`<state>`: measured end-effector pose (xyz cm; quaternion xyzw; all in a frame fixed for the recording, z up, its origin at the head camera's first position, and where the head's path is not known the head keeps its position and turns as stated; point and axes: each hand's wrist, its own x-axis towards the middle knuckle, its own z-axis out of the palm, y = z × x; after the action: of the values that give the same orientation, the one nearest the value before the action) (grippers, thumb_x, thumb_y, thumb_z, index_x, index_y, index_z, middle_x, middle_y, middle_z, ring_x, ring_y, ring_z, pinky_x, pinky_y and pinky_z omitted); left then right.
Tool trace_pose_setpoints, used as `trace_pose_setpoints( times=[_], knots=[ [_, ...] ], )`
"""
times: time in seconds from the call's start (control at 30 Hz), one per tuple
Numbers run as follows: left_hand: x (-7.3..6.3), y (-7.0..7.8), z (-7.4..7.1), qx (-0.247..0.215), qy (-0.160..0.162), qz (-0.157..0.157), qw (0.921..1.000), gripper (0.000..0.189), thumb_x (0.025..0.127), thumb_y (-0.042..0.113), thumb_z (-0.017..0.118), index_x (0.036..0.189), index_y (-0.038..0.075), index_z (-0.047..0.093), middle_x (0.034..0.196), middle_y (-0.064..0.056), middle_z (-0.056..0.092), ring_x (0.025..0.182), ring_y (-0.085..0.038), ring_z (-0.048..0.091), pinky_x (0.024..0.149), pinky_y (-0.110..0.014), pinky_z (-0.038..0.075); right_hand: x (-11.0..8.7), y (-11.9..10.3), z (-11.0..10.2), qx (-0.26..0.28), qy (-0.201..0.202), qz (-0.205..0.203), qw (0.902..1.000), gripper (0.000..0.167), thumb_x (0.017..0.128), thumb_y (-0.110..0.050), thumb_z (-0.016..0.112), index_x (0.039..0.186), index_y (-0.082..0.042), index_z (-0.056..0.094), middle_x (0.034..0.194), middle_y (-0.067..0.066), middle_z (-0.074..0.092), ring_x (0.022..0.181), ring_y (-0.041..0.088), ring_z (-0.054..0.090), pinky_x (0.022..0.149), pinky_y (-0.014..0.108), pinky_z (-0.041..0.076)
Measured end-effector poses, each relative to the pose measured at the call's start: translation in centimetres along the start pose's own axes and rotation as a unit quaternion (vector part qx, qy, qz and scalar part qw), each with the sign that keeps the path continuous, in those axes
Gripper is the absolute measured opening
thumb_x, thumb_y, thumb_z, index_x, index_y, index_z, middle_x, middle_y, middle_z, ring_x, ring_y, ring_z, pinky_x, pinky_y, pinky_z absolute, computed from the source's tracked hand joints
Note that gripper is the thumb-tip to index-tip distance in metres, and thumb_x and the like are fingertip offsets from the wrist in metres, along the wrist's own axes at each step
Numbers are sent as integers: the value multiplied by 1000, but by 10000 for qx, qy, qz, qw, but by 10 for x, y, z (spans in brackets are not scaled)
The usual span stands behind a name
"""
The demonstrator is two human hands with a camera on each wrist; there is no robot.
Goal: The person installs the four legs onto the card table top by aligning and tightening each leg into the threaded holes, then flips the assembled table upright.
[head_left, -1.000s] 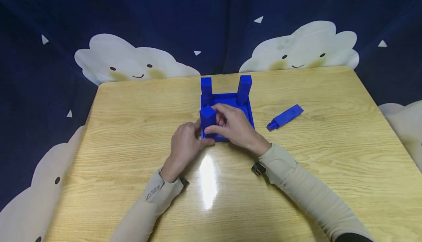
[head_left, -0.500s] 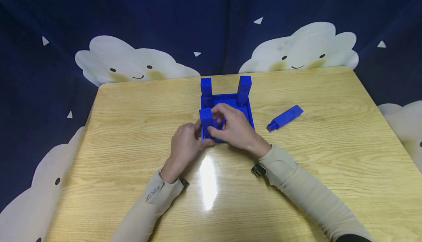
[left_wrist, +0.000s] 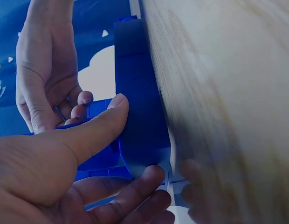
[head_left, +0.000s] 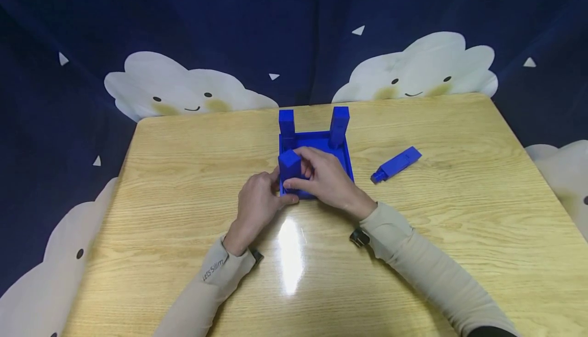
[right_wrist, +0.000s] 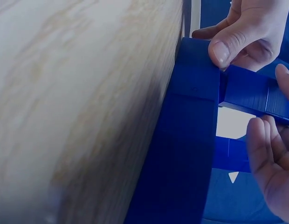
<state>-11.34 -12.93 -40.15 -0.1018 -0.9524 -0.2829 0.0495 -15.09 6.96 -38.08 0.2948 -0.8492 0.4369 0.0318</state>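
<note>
A blue square tray-like piece with a raised rim (head_left: pixel 317 141) rests on the table. My left hand (head_left: pixel 259 196) grips its near-left corner; in the left wrist view the thumb lies on the side wall (left_wrist: pixel 140 93) and the fingertips are at its lower edge. My right hand (head_left: pixel 333 178) pinches a blue square post (head_left: pixel 290 166) standing at that same corner. In the right wrist view, this post (right_wrist: pixel 247 88) slants slightly against the wall, and its joint is mostly hidden. Two more posts stand at the back-left (head_left: pixel 287 125) and back-right (head_left: pixel 339 125) corners.
A loose blue post (head_left: pixel 397 165) lies on the wooden table (head_left: pixel 459 199) to the right, its narrow ridged end toward the lower left. Behind the table hangs a dark blue curtain (head_left: pixel 294 30) with clouds.
The near-left post has turned about its length, from corner-on to face-on and back to corner-on, as the right fingers shifted on it. The left hand, tray and loose post stayed in place.
</note>
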Motion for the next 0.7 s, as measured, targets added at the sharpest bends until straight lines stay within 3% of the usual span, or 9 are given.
trace_pose_setpoints(
  times=[0.27,0.5,0.7],
  knots=[
    [0,-1,0,-98,3,-30,9999,89,74,32,103,149,0,64,72,0,52,66,-19,48,61,-37,40,0,-2,-3,4,-92,13,10000,45,93,-19,91,128,0,71,87,-1,63,75,14,60,68,30,52],
    [0,-1,0,-50,-2,-18,10000,90,74,32,103,149,1,63,71,0,51,65,-18,47,59,-36,39,-1,-5,-3,-17,-51,96,9999,37,93,-15,89,121,-1,69,92,1,64,79,18,62,70,31,53],
    [-1,-1,1,-64,100,86,9999,75,73,32,103,137,5,76,71,1,52,66,-19,48,60,-37,40,0,-6,1,-131,158,149,9997,37,89,-21,93,110,-8,65,99,5,65,88,19,62,74,35,53]
  ],
)
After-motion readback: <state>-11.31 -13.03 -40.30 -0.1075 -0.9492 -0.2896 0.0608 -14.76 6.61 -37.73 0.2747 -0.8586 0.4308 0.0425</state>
